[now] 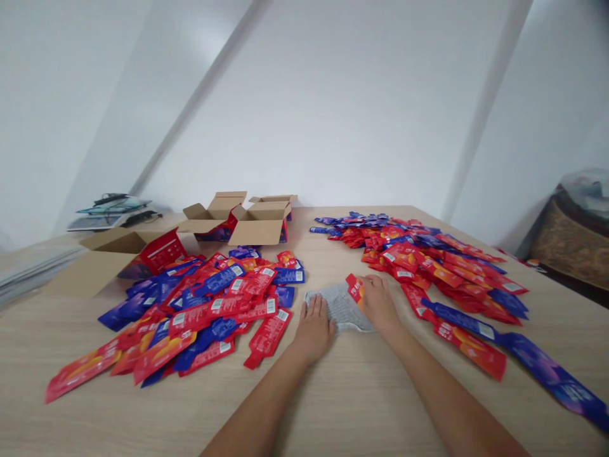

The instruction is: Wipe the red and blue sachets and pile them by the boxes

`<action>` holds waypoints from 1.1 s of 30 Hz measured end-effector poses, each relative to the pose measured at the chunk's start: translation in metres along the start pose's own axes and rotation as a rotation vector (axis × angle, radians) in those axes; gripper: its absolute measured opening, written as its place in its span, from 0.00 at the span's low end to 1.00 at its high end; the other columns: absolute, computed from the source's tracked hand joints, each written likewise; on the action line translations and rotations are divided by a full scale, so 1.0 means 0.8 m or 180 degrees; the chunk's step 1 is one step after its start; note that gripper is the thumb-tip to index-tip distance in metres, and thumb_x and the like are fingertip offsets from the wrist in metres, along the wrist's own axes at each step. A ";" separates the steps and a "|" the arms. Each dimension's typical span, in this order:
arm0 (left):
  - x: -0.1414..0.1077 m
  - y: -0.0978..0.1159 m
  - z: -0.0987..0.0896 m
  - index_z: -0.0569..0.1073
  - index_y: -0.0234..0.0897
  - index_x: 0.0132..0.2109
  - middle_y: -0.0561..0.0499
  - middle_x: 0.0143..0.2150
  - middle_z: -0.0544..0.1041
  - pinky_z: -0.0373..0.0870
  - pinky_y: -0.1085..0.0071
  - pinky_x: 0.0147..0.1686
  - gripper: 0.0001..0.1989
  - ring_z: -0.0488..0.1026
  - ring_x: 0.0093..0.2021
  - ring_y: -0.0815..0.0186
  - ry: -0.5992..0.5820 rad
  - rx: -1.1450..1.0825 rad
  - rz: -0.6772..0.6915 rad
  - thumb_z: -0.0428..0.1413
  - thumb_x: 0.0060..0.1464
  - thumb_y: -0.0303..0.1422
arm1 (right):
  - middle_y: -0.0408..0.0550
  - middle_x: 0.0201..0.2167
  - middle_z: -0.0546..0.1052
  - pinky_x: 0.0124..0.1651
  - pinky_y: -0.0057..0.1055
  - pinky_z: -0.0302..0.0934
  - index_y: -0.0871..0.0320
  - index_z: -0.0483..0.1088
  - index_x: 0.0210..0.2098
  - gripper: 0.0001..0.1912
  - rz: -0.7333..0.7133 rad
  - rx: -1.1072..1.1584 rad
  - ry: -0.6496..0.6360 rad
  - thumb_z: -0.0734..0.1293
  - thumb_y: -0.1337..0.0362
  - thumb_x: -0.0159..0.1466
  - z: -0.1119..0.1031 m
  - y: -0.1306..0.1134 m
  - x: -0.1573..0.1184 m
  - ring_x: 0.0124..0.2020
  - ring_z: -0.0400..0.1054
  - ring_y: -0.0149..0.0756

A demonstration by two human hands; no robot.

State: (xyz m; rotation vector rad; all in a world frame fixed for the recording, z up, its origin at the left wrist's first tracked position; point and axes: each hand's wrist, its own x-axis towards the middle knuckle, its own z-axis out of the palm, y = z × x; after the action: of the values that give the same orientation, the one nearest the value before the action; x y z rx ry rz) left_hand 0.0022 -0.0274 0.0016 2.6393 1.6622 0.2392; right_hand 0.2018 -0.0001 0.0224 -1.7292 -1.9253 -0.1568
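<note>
– What sort of place can be seen?
– A plain indoor workroom, possibly an office; the exact kind cannot be told.
– By what is that suggested?
– A broad wood-topped table [352,400] is backed by a white wall [342,95] and spread with heaped red and blue packets [257,283] and open cardboard boxes [257,232].

Head-high view; forward, down; seemingly wide

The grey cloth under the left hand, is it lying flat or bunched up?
Flat: the grey cloth lies low on the table, left hand on its left end. Whether it is folded double, I cannot tell.
</note>
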 end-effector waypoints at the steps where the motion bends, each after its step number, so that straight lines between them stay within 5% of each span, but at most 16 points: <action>1: 0.001 0.000 0.000 0.53 0.24 0.64 0.37 0.67 0.52 0.41 0.53 0.64 0.30 0.43 0.68 0.56 0.0001 -0.0008 -0.0015 0.36 0.62 0.39 | 0.58 0.51 0.67 0.57 0.42 0.54 0.60 0.63 0.57 0.25 -0.0101 0.0187 0.0125 0.54 0.74 0.60 -0.003 -0.007 0.000 0.54 0.58 0.46; 6: 0.002 0.003 -0.002 0.52 0.25 0.65 0.37 0.67 0.51 0.40 0.53 0.64 0.30 0.42 0.68 0.56 -0.0028 -0.0052 -0.0021 0.36 0.62 0.39 | 0.55 0.53 0.68 0.59 0.41 0.54 0.58 0.62 0.56 0.23 -0.0661 0.1169 0.0366 0.50 0.71 0.64 -0.006 -0.037 -0.001 0.56 0.59 0.39; 14: 0.003 0.004 0.000 0.52 0.25 0.65 0.36 0.67 0.50 0.39 0.53 0.64 0.29 0.43 0.68 0.56 -0.0033 -0.0069 -0.0027 0.37 0.61 0.38 | 0.56 0.62 0.62 0.62 0.41 0.50 0.64 0.61 0.60 0.26 -0.1177 0.0180 -0.1402 0.52 0.69 0.64 0.012 -0.043 -0.021 0.63 0.53 0.41; 23: 0.003 0.004 0.003 0.54 0.24 0.64 0.36 0.67 0.50 0.41 0.51 0.63 0.29 0.42 0.68 0.54 -0.0047 0.0024 -0.0083 0.36 0.62 0.39 | 0.61 0.55 0.70 0.54 0.40 0.58 0.63 0.67 0.55 0.26 -0.1447 -0.0311 -0.1900 0.60 0.68 0.57 -0.045 -0.059 -0.032 0.55 0.65 0.47; 28: 0.002 0.005 0.002 0.54 0.24 0.64 0.36 0.67 0.51 0.41 0.51 0.63 0.29 0.42 0.68 0.54 0.0026 0.0034 -0.0097 0.37 0.61 0.39 | 0.56 0.45 0.77 0.44 0.34 0.62 0.57 0.67 0.53 0.28 -0.1287 -0.0187 -0.1888 0.58 0.76 0.54 -0.057 -0.057 -0.033 0.46 0.71 0.44; 33: 0.001 0.005 0.000 0.54 0.23 0.64 0.36 0.67 0.52 0.42 0.51 0.63 0.30 0.43 0.68 0.54 0.0014 -0.0005 -0.0066 0.36 0.61 0.39 | 0.56 0.43 0.77 0.43 0.34 0.62 0.58 0.60 0.59 0.32 -0.0271 -0.0039 -0.1286 0.56 0.77 0.56 -0.030 -0.036 -0.022 0.42 0.73 0.43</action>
State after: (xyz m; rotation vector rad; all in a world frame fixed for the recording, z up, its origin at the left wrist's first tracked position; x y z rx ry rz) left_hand 0.0065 -0.0285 0.0025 2.6209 1.6891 0.2458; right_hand 0.1825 -0.0307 0.0420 -1.7913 -2.2872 0.1641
